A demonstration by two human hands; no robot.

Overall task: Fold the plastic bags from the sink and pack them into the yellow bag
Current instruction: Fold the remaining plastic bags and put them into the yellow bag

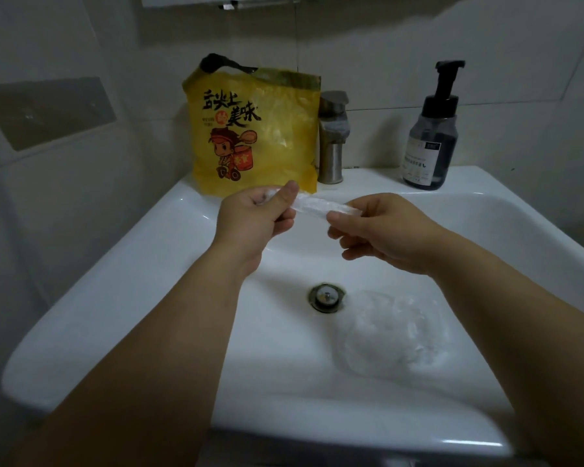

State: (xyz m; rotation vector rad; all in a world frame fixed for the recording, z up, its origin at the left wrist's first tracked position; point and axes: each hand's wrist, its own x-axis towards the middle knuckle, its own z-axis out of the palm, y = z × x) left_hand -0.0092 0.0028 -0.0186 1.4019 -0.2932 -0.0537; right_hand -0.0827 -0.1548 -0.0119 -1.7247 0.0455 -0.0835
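Near the middle of the frame, above the sink (115, 281), both hands hold a clear plastic bag that has been folded into a narrow strip, the folded bag (314, 208). The left hand (253, 217) pinches one end between thumb and curled fingers. The right hand (378, 230) pinches the other end, with its lower fingers loosely bent underneath. The strip runs almost level between them, just in front of the yellow bag (253, 129), which stands upright on the back ledge in the upper middle, beside the tap (332, 136). A soap bottle (432, 136) stands at the upper right.

More loose bags (391, 332) lie crumpled in the basin at the lower right, next to the drain (327, 297).

The film looks very thin, light and limp, and probably slippery. A fold is likely to spring open unless its ends stay pinched and the creases are pressed flat. Holding the strip at its ends seems best for folding it again. The yellow bag is soft too, so its mouth will probably need holding open for packing.
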